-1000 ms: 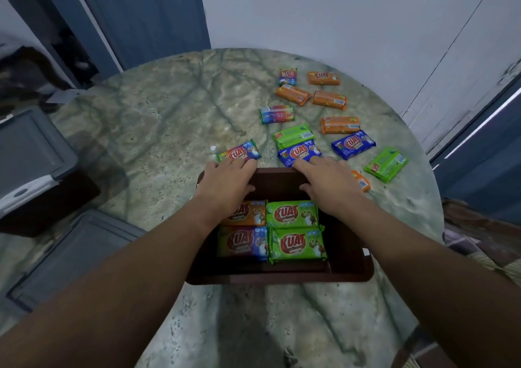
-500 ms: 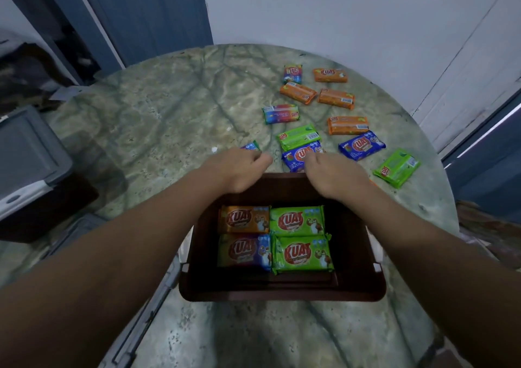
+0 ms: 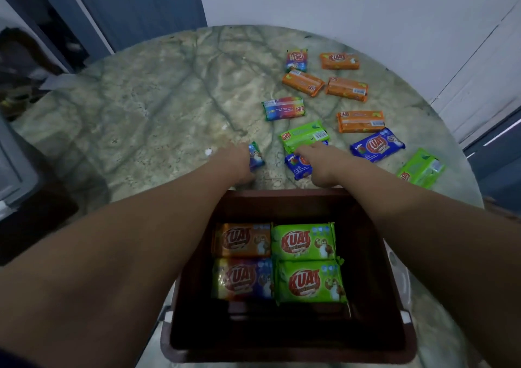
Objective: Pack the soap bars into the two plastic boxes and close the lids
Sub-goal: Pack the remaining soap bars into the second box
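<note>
Hands: left (image 3: 238, 163) grips multicolour soap bar (image 3: 256, 157); right (image 3: 321, 164) covers blue bar (image 3: 299, 167).

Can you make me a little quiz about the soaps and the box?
1. How many soap bars lie inside the brown box?
2. True or false: the box's lid is shut.
3. Which bar does the right hand reach for: A) orange, B) blue, C) yellow?

Key:
1. Four: one orange bar, one multicoloured bar, two green bars.
2. False, the box is open.
3. B, the blue bar. The left hand is on a bar too.
</note>
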